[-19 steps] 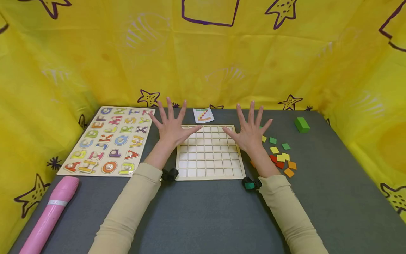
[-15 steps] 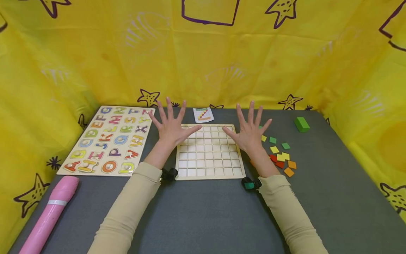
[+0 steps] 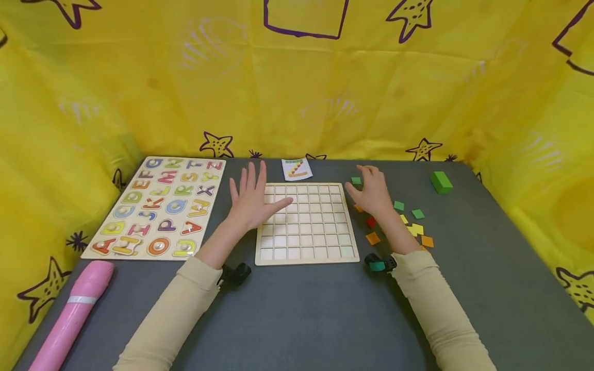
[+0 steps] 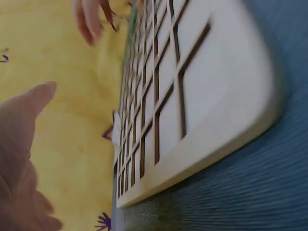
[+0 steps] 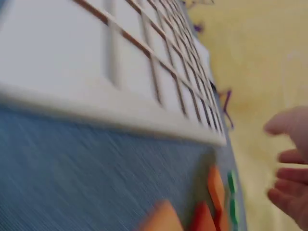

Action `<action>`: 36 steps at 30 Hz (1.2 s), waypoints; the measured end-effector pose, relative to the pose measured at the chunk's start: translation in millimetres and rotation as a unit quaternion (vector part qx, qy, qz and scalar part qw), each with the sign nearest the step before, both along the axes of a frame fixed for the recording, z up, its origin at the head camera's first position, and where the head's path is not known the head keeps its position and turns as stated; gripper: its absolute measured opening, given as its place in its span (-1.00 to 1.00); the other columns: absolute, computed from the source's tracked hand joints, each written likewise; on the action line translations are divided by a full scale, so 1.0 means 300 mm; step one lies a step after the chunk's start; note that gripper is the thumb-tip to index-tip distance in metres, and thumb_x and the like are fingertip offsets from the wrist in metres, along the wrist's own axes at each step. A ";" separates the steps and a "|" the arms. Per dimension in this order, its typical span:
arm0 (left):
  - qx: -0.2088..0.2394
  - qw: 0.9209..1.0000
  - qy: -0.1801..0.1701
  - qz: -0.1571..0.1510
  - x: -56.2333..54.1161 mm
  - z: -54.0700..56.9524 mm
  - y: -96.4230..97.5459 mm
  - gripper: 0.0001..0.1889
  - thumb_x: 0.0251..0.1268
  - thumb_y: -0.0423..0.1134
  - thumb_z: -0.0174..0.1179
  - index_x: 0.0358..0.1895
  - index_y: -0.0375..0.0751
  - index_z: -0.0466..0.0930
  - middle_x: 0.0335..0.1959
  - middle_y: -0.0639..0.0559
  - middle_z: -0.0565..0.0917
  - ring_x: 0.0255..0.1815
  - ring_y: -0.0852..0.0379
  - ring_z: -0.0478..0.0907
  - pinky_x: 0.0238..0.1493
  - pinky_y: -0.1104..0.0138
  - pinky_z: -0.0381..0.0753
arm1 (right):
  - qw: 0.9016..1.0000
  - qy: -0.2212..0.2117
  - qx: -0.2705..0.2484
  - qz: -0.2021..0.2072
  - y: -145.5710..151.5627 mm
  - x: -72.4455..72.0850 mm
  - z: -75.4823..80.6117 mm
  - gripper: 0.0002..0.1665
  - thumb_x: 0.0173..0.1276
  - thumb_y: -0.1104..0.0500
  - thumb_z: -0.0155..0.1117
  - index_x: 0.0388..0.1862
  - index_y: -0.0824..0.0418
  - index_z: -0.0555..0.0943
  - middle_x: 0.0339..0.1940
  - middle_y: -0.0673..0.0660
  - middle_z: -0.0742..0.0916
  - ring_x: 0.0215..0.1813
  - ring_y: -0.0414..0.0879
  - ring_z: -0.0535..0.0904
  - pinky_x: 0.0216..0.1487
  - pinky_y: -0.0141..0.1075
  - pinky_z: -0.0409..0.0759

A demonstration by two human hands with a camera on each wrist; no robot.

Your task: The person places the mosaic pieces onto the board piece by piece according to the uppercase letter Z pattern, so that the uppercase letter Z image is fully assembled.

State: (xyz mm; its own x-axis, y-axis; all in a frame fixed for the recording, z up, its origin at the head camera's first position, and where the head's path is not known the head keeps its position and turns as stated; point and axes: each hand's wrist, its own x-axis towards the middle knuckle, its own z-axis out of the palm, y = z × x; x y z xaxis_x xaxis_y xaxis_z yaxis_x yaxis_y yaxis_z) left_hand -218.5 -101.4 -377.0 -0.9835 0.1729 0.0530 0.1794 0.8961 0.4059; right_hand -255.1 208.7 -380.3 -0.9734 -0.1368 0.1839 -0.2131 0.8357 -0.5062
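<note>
A light wooden grid board (image 3: 306, 240) with square cells lies at the middle of the table. My left hand (image 3: 249, 203) hovers over its left edge, fingers spread and thumb pointing across the cells; it holds nothing. Past the board's right edge is my right hand (image 3: 373, 195), its fingers loosely bent and nothing in its grasp. Around and under that hand lie small square tiles: a green tile (image 3: 356, 181) by the fingertips, an orange tile (image 3: 373, 238) and a red tile (image 3: 370, 222) near the board, several yellow tiles (image 3: 417, 229) beyond the wrist. The right forearm hides some tiles.
A small picture card (image 3: 297, 169) with a coloured pattern lies behind the board. At left is an alphabet puzzle board (image 3: 153, 211) with knobbed letters, and a pink microphone-shaped object (image 3: 76, 309) before it. A green block (image 3: 441, 182) stands at the back right. Yellow cloth (image 3: 297, 93) encloses the table.
Both hands have come down from their raised, spread pose. The right hand has moved slightly right, its fingers bending; the left has lowered, its fingers closer together. The tiles look unmoved.
</note>
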 end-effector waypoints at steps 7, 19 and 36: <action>0.026 0.985 -0.141 -0.099 0.151 -0.050 -0.040 0.32 0.09 0.45 0.16 0.52 -0.42 -0.43 0.54 -0.40 -0.33 0.55 -0.24 -0.38 0.46 -0.08 -0.29 | 0.996 -0.065 0.032 0.046 0.095 -0.092 -0.019 -0.36 0.42 0.24 0.19 0.38 0.51 0.30 0.31 0.48 0.42 0.26 0.34 0.38 0.26 0.13 0.33; 0.012 0.981 -0.101 -0.167 0.184 -0.128 -0.083 0.44 -0.17 0.41 0.39 0.52 -0.46 -0.31 0.54 -0.38 -0.36 0.55 -0.24 -0.43 0.45 -0.12 -0.29 | 0.997 -0.063 0.034 0.040 0.115 -0.136 -0.058 -0.58 0.41 0.20 0.24 0.11 0.48 0.56 0.02 0.43 0.57 0.04 0.28 0.47 0.10 0.07 0.42; -0.041 0.982 -0.072 -0.170 0.178 -0.139 -0.085 0.40 -0.15 0.60 0.17 0.55 -0.35 -0.23 0.59 -0.19 -0.19 0.58 -0.10 -0.25 0.45 -0.11 -0.24 | 0.988 -0.099 -0.101 0.066 -0.133 -0.131 -0.024 -0.59 0.31 -0.04 0.37 -0.03 0.23 0.64 -0.12 0.15 0.71 -0.05 0.03 0.59 0.02 -0.08 0.52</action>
